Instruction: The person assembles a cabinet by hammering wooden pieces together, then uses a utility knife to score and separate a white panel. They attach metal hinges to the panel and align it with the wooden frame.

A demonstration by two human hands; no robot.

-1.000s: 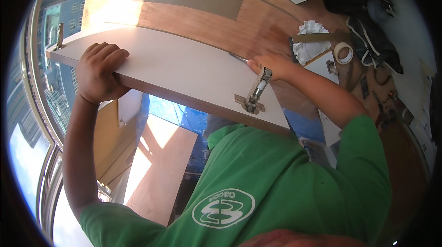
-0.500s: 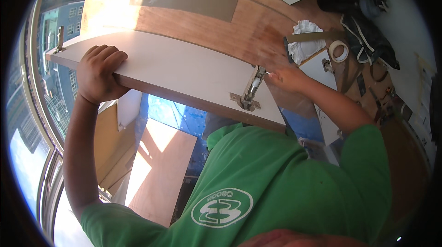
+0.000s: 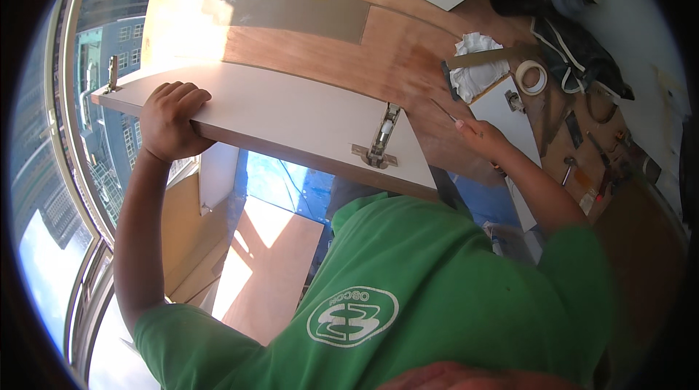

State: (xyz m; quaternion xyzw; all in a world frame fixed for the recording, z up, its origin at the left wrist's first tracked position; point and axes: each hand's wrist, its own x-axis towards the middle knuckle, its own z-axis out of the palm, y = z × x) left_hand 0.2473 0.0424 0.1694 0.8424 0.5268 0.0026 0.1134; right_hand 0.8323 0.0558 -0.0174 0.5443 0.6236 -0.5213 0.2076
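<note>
A long white cabinet door panel (image 3: pixel 291 110) with a brown edge lies across in front of me. My left hand (image 3: pixel 173 121) is closed over its near edge toward the left end. One metal hinge (image 3: pixel 381 141) stands up from the panel's right end, and another hinge (image 3: pixel 113 74) sits at the far left end. To the right of the panel, my right hand (image 3: pixel 480 139) is closed on a screwdriver (image 3: pixel 442 109). Only its thin shaft shows, pointing up and left, apart from the hinge; the handle is hidden in my fingers.
Beyond the panel lies a wooden board (image 3: pixel 408 62) with a grey strip. At right are a crumpled white cloth (image 3: pixel 477 73), a tape roll (image 3: pixel 531 78), a dark bag (image 3: pixel 579 59) and several tools. A window (image 3: pixel 80 142) borders the left. Below, a plywood sheet (image 3: pixel 273 266) catches sunlight.
My right hand has drawn the screwdriver away from the right hinge, moving it to the right. My left hand keeps its grip on the panel. The whole view has shifted slightly.
</note>
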